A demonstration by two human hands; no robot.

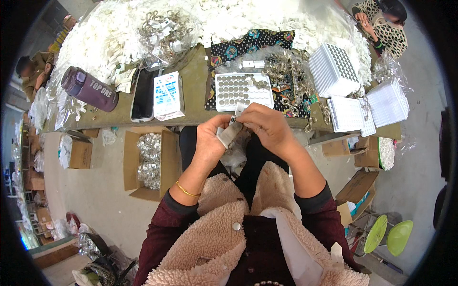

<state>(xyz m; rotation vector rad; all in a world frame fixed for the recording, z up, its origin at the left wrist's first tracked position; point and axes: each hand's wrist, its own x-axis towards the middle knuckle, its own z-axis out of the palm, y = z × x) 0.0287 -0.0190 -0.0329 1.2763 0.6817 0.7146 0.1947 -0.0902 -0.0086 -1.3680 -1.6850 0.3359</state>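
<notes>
My left hand (208,139) and my right hand (270,127) meet above my lap, just off the table's near edge. Their fingers pinch a small white piece (239,109) between them, with a dark bit beside it. A pale strip (228,135) runs along the left thumb; I cannot tell whether it is wrapped round it. Right in front lies a white tray (221,105) with rows of round silver discs (234,90), some slots at its right bare. Beyond it, bagged metal key rings (293,71) rest on a black patterned cloth (248,44).
At the left are a purple bottle (90,89), a phone (143,97) and a white-blue box (168,95). Stacked trays (329,71) stand at the right. White pieces (105,38) heap behind. Below sits a carton (167,162) of bagged parts. Two people work at the far corners.
</notes>
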